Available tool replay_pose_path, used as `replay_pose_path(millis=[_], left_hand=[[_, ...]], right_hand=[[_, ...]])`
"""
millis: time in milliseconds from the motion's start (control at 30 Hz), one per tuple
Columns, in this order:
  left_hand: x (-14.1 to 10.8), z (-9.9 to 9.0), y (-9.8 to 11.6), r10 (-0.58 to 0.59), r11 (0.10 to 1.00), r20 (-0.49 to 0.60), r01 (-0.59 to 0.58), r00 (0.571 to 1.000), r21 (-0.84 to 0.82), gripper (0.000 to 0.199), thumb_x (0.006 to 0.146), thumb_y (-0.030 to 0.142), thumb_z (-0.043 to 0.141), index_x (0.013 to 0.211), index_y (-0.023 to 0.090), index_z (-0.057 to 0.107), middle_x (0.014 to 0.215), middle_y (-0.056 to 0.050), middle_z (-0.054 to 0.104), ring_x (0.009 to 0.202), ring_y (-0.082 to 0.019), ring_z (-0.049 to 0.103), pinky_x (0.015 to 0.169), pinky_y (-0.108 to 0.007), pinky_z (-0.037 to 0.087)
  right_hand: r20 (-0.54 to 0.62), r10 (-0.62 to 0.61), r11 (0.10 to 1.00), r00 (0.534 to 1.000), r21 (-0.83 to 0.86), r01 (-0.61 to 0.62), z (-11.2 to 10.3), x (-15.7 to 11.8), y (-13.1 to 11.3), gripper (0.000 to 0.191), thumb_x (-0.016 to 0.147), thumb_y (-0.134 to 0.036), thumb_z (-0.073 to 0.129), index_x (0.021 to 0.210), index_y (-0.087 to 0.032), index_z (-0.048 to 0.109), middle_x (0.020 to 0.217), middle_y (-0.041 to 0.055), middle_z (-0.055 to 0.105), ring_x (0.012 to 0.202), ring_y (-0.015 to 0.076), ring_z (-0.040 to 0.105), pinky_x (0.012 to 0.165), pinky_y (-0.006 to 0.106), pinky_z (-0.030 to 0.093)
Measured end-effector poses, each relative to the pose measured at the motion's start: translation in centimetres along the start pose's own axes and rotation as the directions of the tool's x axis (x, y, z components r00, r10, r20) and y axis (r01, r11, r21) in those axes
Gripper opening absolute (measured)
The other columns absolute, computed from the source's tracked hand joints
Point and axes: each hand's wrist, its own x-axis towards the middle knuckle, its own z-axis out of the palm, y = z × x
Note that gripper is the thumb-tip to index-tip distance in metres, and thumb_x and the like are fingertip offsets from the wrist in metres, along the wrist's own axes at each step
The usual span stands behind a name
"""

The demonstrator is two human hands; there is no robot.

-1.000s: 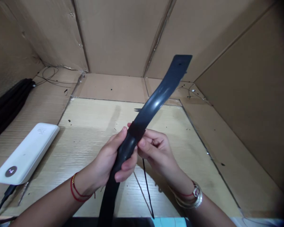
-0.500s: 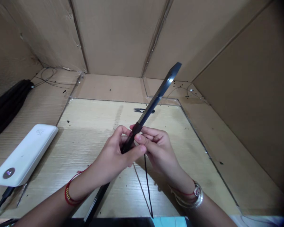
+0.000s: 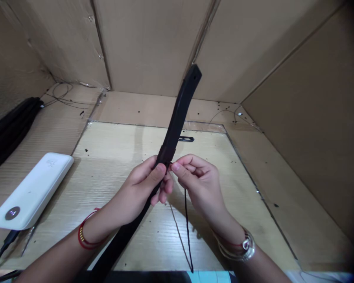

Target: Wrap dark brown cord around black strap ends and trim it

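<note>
My left hand is closed round a long, dark, slightly curved strip, its thumb pressed on the near face. The strip slants from the bottom edge up to the back wall, and a dark cord is wound round it just above that thumb. Right beside the winding, my right hand pinches the cord close to the strip's edge. Below my right hand, a black length of cord hangs down to the table's front edge. Small black snips lie behind the strip, partly hidden by it.
A white power bank with a black cable lies at the left. Behind it is a black bundle with thin loose threads. Cardboard walls enclose the back and sides of the wooden table.
The strip has turned from edge-on to show its broad dark face, and its top end has swung left. My left thumb has moved back onto the strip. My right fingers stay near the winding.
</note>
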Motion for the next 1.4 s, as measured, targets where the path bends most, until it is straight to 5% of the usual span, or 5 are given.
replay_pose_path(millis=[400,733,900,1033,1400], left_hand=[[-0.3,0.0,0.0,-0.102,0.986,-0.008,0.1,0.995,-0.13,0.036,0.097,0.049,0.047,0.088,0.015,0.056,0.057,0.001,0.06,0.044,-0.006,0.053,0.041,-0.013,0.041],[-0.2,0.2,-2.0,-0.226,0.854,0.472,0.407,0.852,-0.324,0.065,0.09,0.074,0.025,0.073,0.017,0.052,0.044,-0.001,0.057,0.027,-0.01,0.045,0.028,-0.018,0.036],[-0.1,0.8,-1.1,-0.259,0.949,0.171,0.283,0.951,-0.136,0.073,0.078,0.087,0.027,0.078,0.017,0.05,0.048,0.0,0.054,0.031,-0.007,0.041,0.027,-0.014,0.026],[-0.4,1.2,-0.5,-0.095,0.975,-0.187,0.13,0.978,0.182,0.041,0.086,0.06,0.058,0.097,0.022,0.047,0.06,0.006,0.056,0.044,-0.007,0.049,0.036,-0.013,0.035],[-0.6,1.3,-0.8,0.088,0.963,-0.267,-0.013,0.96,0.268,0.029,0.098,0.046,0.046,0.086,0.02,0.05,0.063,0.003,0.06,0.049,-0.008,0.056,0.046,-0.017,0.047]], right_hand=[[0.057,0.12,0.991,0.991,0.061,-0.123,-0.3,0.2,0.1,0.021,0.076,-0.03,0.079,0.071,-0.016,0.065,0.06,-0.0004,0.065,0.054,0.0094,0.06,0.052,0.02,0.048],[0.42,0.202,0.907,0.885,0.262,-0.331,-0.6,-0.1,-0.2,0.023,0.075,-0.033,0.08,0.093,-0.018,0.076,0.061,0.0003,0.067,0.048,0.011,0.063,0.048,0.019,0.048],[0.233,0.2,0.957,0.952,0.162,-0.241,-0.3,-0.2,-0.3,0.018,0.077,-0.031,0.078,0.084,-0.014,0.075,0.053,-0.0018,0.059,0.045,0.0078,0.055,0.047,0.018,0.047],[0.077,0.227,0.966,0.971,0.109,-0.235,-0.2,-0.1,-0.1,0.018,0.078,-0.03,0.077,0.082,-0.013,0.074,0.049,-0.0045,0.047,0.04,0.0034,0.029,0.035,0.017,0.025],[0.178,0.137,0.967,0.974,0.188,-0.171,0.5,-0.3,0.2,0.012,0.088,-0.024,0.064,0.086,-0.017,0.073,0.048,-0.0053,0.047,0.038,0.0057,0.038,0.039,0.021,0.04]])
